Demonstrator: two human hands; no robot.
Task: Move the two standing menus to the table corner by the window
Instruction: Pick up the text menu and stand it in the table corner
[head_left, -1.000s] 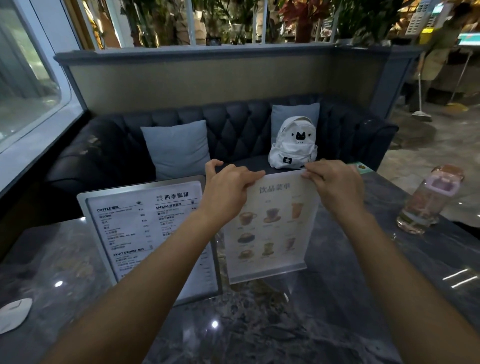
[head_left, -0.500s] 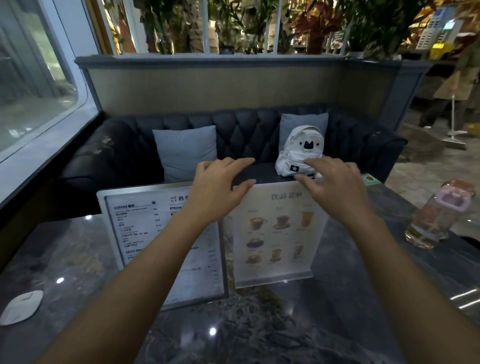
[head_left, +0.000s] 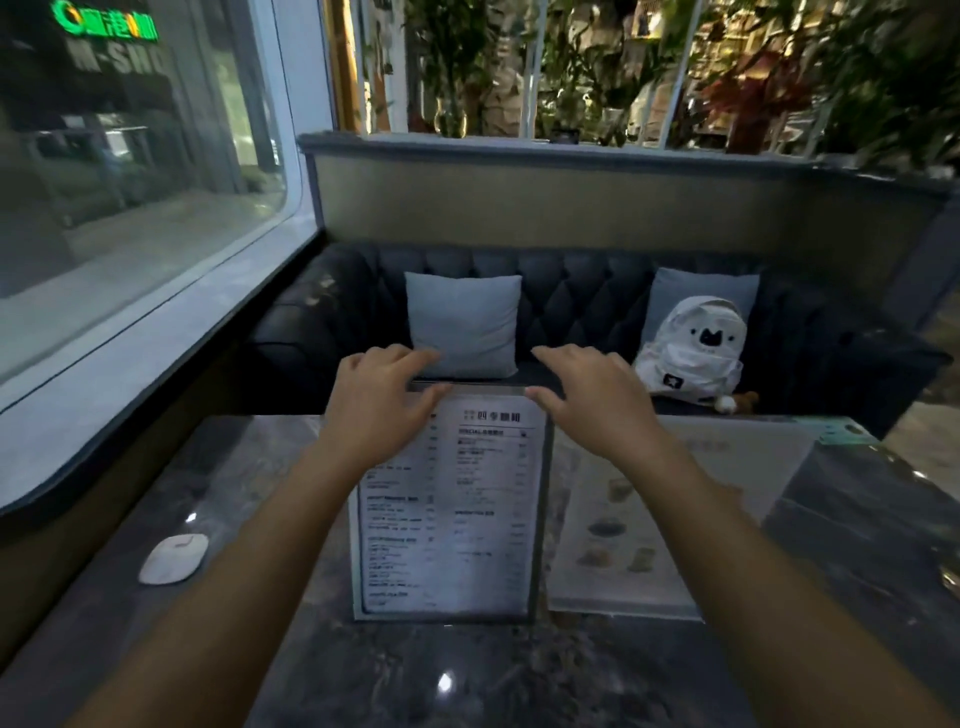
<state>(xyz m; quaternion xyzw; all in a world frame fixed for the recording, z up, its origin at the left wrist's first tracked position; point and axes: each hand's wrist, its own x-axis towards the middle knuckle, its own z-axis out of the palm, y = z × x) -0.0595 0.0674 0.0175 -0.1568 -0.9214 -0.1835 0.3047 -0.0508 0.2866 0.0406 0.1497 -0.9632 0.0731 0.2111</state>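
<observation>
Bare left hand (head_left: 376, 410) and right hand (head_left: 592, 402) both over top edge of text menu (head_left: 452, 509), fingers spread, not clamped; contact with edge cannot be told. Text menu upright, mid-table, facing near side. Picture menu (head_left: 649, 525) just right of it, blurred, partly behind right forearm. Dark marble table (head_left: 467, 675). White disc (head_left: 174, 558) near left. Window (head_left: 130, 182) far left. White backpack (head_left: 693, 353) on sofa (head_left: 571, 306), far right.

Dark tufted sofa (head_left: 571, 291) beside window (head_left: 130, 171)
</observation>
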